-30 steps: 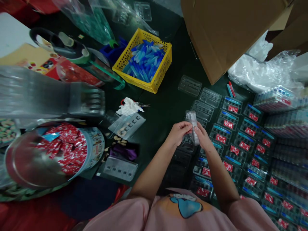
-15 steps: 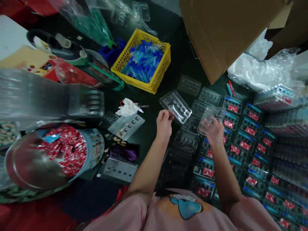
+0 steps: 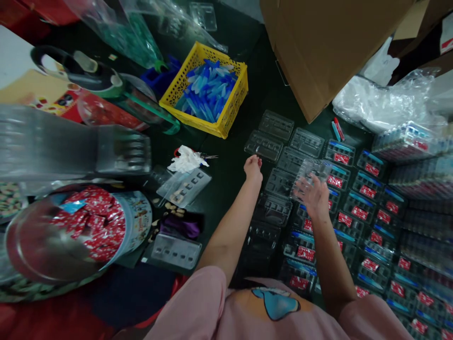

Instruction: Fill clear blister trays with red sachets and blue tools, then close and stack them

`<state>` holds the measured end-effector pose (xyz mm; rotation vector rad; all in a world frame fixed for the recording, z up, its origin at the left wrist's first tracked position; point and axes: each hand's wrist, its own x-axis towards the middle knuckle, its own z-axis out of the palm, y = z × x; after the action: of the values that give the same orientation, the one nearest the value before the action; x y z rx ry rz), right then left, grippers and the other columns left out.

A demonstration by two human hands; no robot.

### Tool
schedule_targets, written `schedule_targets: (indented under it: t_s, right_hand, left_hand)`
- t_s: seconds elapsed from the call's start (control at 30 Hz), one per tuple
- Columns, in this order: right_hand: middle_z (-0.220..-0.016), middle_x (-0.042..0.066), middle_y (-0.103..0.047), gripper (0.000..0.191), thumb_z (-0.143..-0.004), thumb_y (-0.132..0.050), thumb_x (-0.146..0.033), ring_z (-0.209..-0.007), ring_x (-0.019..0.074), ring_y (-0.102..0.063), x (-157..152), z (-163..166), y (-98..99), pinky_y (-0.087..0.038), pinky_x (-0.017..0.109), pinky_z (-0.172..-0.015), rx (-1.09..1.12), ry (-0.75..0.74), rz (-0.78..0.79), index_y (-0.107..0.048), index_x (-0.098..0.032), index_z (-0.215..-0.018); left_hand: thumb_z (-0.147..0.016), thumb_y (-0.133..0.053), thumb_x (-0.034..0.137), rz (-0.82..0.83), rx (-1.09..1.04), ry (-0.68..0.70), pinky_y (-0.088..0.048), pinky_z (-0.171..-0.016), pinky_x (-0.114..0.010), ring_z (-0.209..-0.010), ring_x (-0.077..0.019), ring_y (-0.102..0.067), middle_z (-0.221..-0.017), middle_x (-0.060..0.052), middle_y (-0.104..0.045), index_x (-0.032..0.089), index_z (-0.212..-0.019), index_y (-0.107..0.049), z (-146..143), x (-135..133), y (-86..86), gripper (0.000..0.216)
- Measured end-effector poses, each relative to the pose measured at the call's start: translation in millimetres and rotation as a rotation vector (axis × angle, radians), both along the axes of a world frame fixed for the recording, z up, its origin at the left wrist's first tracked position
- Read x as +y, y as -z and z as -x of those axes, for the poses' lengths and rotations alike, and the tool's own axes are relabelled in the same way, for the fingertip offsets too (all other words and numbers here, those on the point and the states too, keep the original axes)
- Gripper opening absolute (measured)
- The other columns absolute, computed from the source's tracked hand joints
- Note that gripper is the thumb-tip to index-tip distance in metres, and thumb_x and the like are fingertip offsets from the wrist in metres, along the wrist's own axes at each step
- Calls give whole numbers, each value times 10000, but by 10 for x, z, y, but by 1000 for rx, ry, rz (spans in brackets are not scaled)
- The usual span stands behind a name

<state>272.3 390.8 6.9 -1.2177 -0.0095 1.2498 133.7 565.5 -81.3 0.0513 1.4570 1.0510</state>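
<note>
My left hand (image 3: pixel 253 168) is at the near edge of a clear plastic tray (image 3: pixel 264 145) that lies flat on the dark table. Its fingers are curled in, with nothing visible between them. In my right hand (image 3: pixel 316 196) is a clear moulded tray (image 3: pixel 307 177), tilted above the rows; whether it is one or a thin stack I cannot tell. Bare trays (image 3: pixel 276 124) lie between and beyond my hands. To the right, filled trays (image 3: pixel 360 213) each hold a red-and-white packet and a blue stick-like piece.
A yellow basket (image 3: pixel 233 111) of blue pieces stands at the back. At left lies a tub (image 3: pixel 136 226) of red packets, below a long stack of trays (image 3: pixel 46 141). A cardboard box (image 3: pixel 329 52) leans in at the back right. Stacked filled trays (image 3: pixel 410 141) line the right.
The tray that was in my left hand now lies flat on the table beside the other bare trays. My left hand has moved slightly right and forward; my right hand is almost unmoved.
</note>
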Motion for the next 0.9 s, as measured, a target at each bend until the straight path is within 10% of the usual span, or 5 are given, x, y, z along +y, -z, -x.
schedule_targets:
  t_s: [0.17,0.37,0.9]
  right_hand:
    - [-1114,25,-689,558,-789,-588,-666,-1019,218,-660,32,232,40,-566,384,-843,-165,-127,19,-590,-299,-1209]
    - [-1302,44,-624,576,-845,-590,-589,-1193,233,-582,-13,480,100,-452,405,-1057,-468,-397,-49,-562,-256,-1315]
    - [-1166,8,-684,493,-819,-656,-527,-1137,207,-607,-121,805,56,-477,369,-1027,-323,-492,-67,-631,-273,-1241]
  left_hand:
    - [-746,-713,117,-86,65,94,-423,-590,-188,-645,-74,-559,-774,5,-618,195,-897,-676,142,-373,-393,173]
    - [-654,-827,346,-323,-196,747,-423,-607,-240,-614,-109,-553,-647,-10,-642,159,-726,-720,355,-1021,-1042,227]
    - [-646,-836,385,-271,-234,692,-419,-612,-260,-602,-115,-524,-633,-17,-599,156,-674,-697,763,-1212,-1271,270]
